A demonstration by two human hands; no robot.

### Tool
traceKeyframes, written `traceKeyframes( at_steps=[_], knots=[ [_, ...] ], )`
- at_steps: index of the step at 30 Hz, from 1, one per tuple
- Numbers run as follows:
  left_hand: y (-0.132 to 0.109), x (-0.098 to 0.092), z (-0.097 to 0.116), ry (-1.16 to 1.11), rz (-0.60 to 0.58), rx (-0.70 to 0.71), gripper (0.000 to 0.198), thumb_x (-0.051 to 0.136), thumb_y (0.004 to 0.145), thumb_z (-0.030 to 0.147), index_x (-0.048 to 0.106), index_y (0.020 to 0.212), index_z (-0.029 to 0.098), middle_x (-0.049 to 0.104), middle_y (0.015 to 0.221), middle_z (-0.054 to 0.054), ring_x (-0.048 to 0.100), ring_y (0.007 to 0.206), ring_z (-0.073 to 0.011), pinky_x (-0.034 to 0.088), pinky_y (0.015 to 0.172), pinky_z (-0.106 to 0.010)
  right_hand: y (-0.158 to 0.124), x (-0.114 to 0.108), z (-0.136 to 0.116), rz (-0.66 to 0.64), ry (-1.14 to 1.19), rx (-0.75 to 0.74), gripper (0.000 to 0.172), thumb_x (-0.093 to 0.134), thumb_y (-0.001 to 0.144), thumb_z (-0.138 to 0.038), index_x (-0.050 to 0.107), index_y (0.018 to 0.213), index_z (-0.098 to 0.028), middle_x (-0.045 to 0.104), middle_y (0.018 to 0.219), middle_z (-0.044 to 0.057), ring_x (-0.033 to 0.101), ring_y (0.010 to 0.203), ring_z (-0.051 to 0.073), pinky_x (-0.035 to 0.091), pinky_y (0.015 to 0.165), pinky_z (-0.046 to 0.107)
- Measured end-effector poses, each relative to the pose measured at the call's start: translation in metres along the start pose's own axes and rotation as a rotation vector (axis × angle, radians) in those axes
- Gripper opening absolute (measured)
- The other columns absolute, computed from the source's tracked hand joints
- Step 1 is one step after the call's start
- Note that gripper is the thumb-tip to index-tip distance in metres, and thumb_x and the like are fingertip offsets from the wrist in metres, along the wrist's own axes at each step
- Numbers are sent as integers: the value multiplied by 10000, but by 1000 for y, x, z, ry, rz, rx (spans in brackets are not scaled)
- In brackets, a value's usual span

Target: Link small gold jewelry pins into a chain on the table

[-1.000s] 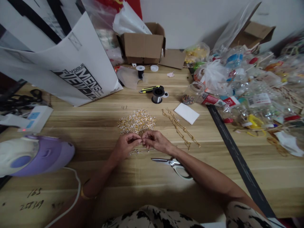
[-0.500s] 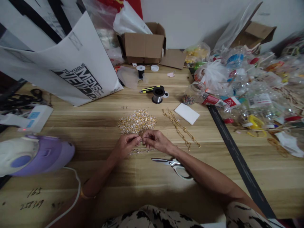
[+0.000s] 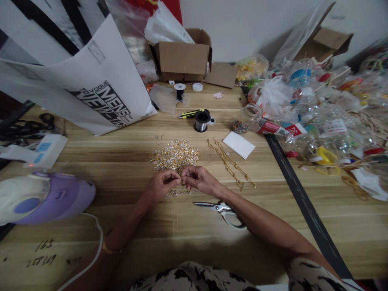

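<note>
Left hand (image 3: 162,185): fingers pinched; contents too small to tell.
Right hand (image 3: 201,180): likewise pinched, fingertips close beside the left's.
Pile (image 3: 175,154): gold and silver, mid-desk, just beyond the hands.
Chain (image 3: 182,192): silver, on the desk (image 3: 157,230), nearer its front edge than the pile.
Handling: probably light, limp, slippery, tangle-prone.
Hold: best by an end link.

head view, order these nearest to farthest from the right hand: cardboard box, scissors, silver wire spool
1. Scissors: on the body side of the right hand
2. Silver wire spool: ahead of the hand
3. Cardboard box: farther ahead, slightly left
</note>
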State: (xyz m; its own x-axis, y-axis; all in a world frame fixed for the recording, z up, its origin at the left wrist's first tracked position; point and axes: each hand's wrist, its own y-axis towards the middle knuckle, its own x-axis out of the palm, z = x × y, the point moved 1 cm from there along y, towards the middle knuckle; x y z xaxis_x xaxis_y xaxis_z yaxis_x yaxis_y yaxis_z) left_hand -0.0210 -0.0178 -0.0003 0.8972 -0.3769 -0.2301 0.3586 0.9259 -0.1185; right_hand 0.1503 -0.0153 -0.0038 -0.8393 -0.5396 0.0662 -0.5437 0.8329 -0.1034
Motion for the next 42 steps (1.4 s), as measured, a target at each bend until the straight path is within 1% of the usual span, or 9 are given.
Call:
traceKeyframes(
  at_steps=[4,9,12,16,20,26,33,38,42],
  knots=[
    [0,1,-3,-29,-1,-14,127,640,687,250,619,704,126,626,630,-16,546,565,-109,418,530,-196,-1,0,0,-6,-27,-11,100,526,823,-235,530,782,-144,507,599,-33,489,501,67,432,492,183],
    [0,0,-3,3,-13,-25,150,619,726,267,628,707,119,629,659,-18,553,617,-115,430,585,-206,-1,-1,0,-14,-45,-22,112,547,818,-249,536,792,-140,522,617,-30,495,496,64,433,487,183],
    [-1,0,1,-22,-22,-39,159,623,721,275,625,690,119,612,635,-3,531,587,-101,419,564,-196,-1,-1,-3,-13,13,16,147,570,806,-277,544,786,-134,536,632,-23,504,498,64,444,479,183],
    [-1,-1,4,-114,-22,-103,169,644,702,289,626,683,122,612,616,1,529,569,-100,421,547,-195,0,-2,-9,-16,109,79,213,608,782,-334,563,809,-128,575,667,-1,550,535,79,470,481,192],
    [-2,-2,5,-165,3,-110,169,651,703,296,638,693,128,627,643,-2,537,585,-101,435,568,-200,1,-4,-9,-13,166,72,244,641,758,-347,578,835,-124,599,714,16,579,576,93,484,488,200],
    [-2,-2,4,-198,15,-104,182,641,716,314,654,697,133,660,673,-17,576,635,-123,456,609,-218,1,-5,-6,-22,180,48,234,657,752,-311,581,879,-130,617,746,20,571,583,88,486,503,204],
    [-2,0,0,-143,79,-68,163,641,717,294,647,700,133,669,686,-19,591,648,-129,455,619,-217,0,-5,-5,-14,128,-6,197,641,771,-268,591,913,-141,620,773,16,567,612,79,453,546,193],
    [-3,-1,-5,17,116,12,166,615,742,286,652,733,124,669,706,-40,600,678,-147,455,646,-235,-1,-1,-2,26,95,-69,180,633,774,-270,591,898,-146,617,759,15,577,646,95,471,607,220],
    [-5,0,-6,122,127,68,159,586,766,270,649,743,126,665,703,-44,600,669,-149,452,635,-236,-2,-1,1,34,-27,-110,170,581,812,-247,577,953,-151,619,776,22,581,656,102,465,611,220]
  ],
)
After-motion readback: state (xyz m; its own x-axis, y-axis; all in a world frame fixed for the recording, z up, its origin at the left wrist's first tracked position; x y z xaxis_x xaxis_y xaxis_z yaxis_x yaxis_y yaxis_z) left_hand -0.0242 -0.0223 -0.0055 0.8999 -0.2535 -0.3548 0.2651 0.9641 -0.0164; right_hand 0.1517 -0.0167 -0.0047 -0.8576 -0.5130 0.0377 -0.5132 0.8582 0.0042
